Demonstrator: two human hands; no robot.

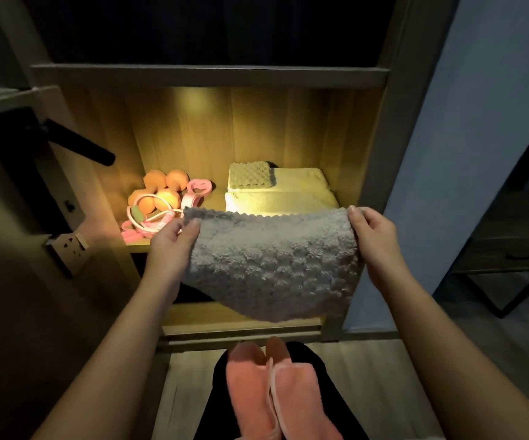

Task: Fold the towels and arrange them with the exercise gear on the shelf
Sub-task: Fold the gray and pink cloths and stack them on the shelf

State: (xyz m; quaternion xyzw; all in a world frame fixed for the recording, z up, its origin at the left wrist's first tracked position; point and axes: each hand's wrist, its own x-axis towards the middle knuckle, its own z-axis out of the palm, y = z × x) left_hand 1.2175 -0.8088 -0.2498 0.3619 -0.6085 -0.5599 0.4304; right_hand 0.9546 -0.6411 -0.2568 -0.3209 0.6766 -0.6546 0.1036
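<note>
Grey nubbly towel (272,265), limp, top corners in the pinch of left grip (174,242) and right grip (372,236).

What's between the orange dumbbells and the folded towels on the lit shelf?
In the head view, a pink grip exerciser lies between the orange dumbbells and the folded towels.

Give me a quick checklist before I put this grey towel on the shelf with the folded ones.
1. Grip: left hand and right hand each pinch a top corner of the grey towel: ok.
2. Fold even: lower edge hangs curved: cannot tell.
3. Landing spot: front of the large folded towel is bare; small folded towel sits at its back: ok.
4. Gear apart from towels: orange dumbbells and pink jump rope lie at the shelf's left: ok.
5. All towels shelved: pink towel lies on the lap: not ok.
</note>
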